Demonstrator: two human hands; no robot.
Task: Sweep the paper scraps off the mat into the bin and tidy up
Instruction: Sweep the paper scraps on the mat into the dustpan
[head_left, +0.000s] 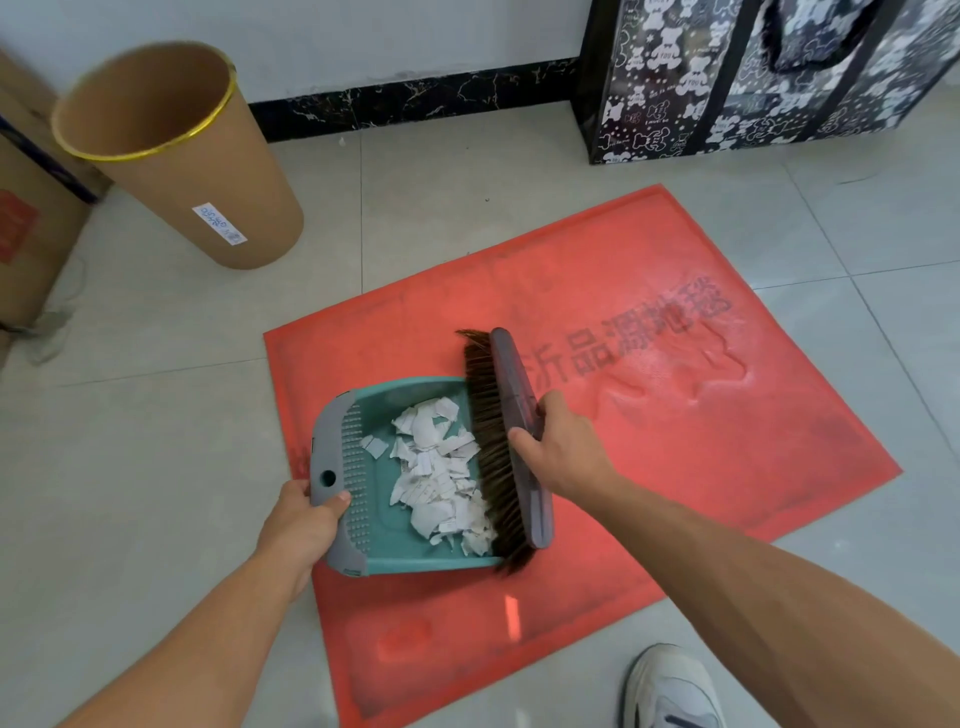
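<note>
Both hands grip: your left hand (304, 525) holds the dustpan (415, 396), right hand (558, 452) the brush (511, 374); paper scraps (441, 467) lie inside. Next, you likely lift it level toward the bin (208, 171).

**A:** Your teal plastic dustpan (385, 411) looks smooth and matt, with a grey toothed rim. The torn white paper scraps (441, 478) in it look thin and printed.

**B:** Your grey plastic hand brush (511, 379) has coarse dark-brown bristles (483, 415). Your red rectangular mat (649, 415) looks rubbery, matt and scuffed.

**A:** Your tall brown cardboard bin (208, 171) is matt, and its lip is a shiny gold band.

**B:** Your pale floor tiles (156, 441) have a soft sheen. The black-and-white bear-print bag (675, 78) is glossy.
</note>
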